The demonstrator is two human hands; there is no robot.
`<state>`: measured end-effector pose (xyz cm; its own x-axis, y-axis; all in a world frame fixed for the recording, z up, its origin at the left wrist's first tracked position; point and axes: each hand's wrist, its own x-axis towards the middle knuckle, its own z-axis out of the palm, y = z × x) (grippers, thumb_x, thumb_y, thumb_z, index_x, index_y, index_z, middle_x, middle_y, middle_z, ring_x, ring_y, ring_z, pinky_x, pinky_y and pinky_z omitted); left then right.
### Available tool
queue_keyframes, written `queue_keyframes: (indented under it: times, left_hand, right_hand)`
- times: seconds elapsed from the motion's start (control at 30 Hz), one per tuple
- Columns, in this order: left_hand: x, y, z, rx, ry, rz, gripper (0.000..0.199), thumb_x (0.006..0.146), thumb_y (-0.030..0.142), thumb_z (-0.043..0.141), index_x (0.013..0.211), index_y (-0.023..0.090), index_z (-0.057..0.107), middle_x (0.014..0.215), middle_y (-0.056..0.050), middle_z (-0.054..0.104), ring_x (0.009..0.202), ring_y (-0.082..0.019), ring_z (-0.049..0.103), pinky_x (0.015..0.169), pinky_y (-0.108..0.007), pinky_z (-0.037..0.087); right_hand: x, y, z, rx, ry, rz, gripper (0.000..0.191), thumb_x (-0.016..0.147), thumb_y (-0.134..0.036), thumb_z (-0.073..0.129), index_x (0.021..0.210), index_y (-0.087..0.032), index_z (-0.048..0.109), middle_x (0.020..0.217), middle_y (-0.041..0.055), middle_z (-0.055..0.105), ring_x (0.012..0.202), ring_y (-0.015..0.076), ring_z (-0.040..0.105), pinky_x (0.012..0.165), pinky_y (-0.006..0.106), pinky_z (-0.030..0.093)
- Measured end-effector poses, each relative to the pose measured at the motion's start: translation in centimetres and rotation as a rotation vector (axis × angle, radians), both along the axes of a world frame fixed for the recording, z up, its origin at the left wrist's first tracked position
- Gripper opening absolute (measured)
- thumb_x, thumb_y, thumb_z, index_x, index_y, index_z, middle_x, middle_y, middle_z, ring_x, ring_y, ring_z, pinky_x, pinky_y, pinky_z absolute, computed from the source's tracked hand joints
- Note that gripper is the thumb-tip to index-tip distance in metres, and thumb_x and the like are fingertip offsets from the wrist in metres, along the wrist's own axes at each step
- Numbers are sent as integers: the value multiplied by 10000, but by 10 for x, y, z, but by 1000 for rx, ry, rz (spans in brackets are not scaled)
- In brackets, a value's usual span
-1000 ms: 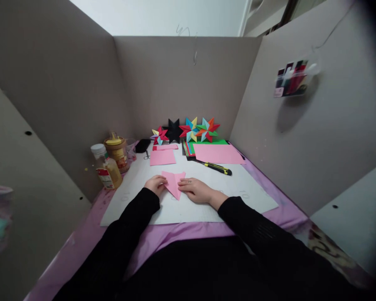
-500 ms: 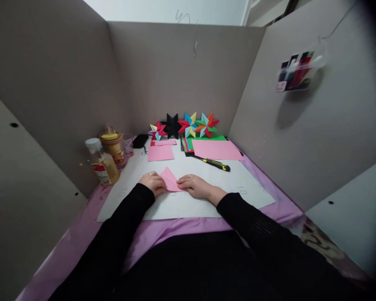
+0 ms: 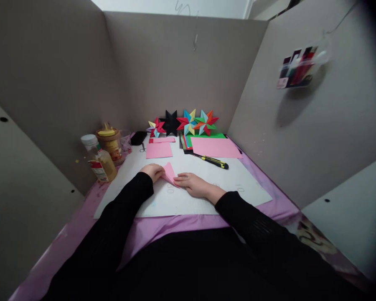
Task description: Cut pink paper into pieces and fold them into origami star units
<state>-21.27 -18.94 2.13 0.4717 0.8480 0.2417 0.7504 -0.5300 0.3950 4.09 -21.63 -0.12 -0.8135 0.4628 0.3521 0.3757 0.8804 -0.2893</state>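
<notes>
A small folded piece of pink paper [image 3: 169, 172] lies on the white board [image 3: 188, 205] between my hands. My left hand [image 3: 152, 172] pinches its left edge, the fingertips partly hidden. On the other side my right hand [image 3: 192, 184] has its fingers together on the lower right corner of the paper. Farther back sit a square of pink paper [image 3: 159, 150] and a larger pink sheet [image 3: 217, 148]. A black and yellow utility knife [image 3: 213, 161] rests in front of the larger sheet.
Folded paper stars, one black [image 3: 171, 123], others multicoloured [image 3: 206, 123], lean along the back panel. At left stand a glue bottle [image 3: 99, 161] and a yellow-lidded jar [image 3: 110, 144]. Small scissors [image 3: 143, 148] lie near a black object [image 3: 138, 138]. Grey panels enclose three sides.
The pink paper has become narrower, its left side turned up by my left hand, which has shifted slightly up. My right hand stays at the lower right corner. The view has tilted a little.
</notes>
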Motion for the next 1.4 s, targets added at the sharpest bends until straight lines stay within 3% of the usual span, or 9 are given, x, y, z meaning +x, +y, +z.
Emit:
queue_keyframes:
  times: [0.23, 0.4, 0.57, 0.8, 1.07, 1.4]
  left_hand:
    - [-20, -3, -13, -160, -54, -34, 329, 761, 443, 572, 808, 154, 721, 707, -29, 686, 619, -132, 564, 577, -215, 410]
    - [-14, -2, -7, -125, 1, 16, 335, 788, 421, 510, 807, 150, 706, 670, -22, 660, 601, -132, 534, 573, -224, 385]
    - [2, 5, 0, -64, 122, 17, 261, 782, 319, 462, 747, 175, 677, 685, -28, 643, 625, -152, 516, 605, -252, 361]
    - [14, 16, -3, -87, 240, 50, 305, 790, 392, 444, 732, 196, 671, 608, -17, 596, 576, -155, 481, 560, -261, 329]
    - [18, 19, -3, -116, 296, 149, 291, 772, 416, 462, 743, 215, 671, 653, -14, 627, 601, -158, 516, 541, -256, 328]
    - [22, 22, -6, -123, 302, 205, 286, 766, 419, 468, 752, 222, 675, 674, -34, 640, 624, -180, 529, 528, -269, 305]
  right_hand:
    - [8, 4, 2, -189, -12, 91, 391, 873, -98, 437, 1168, -276, 621, 1299, 10, 546, 1276, 177, 412, 1046, 378, 361]
    - [11, 3, 3, -341, 60, 86, 361, 853, -99, 457, 1079, -281, 670, 1255, 10, 584, 1263, 178, 437, 1081, 410, 309]
    - [4, -9, 7, -267, 149, 21, 398, 828, -63, 441, 1119, -240, 646, 1124, 36, 665, 1113, 159, 569, 996, 359, 416]
    - [0, -11, 10, -179, 70, 5, 409, 754, 5, 460, 1044, -197, 665, 1267, 93, 556, 1185, 201, 491, 986, 378, 408]
    - [-7, -14, 13, -171, 42, -43, 491, 863, -94, 418, 1342, -205, 422, 1120, 104, 609, 984, 198, 564, 859, 368, 463]
    - [-4, -11, 4, -150, 7, -30, 490, 814, -43, 444, 1245, -244, 560, 1259, 91, 553, 1136, 203, 520, 970, 379, 414]
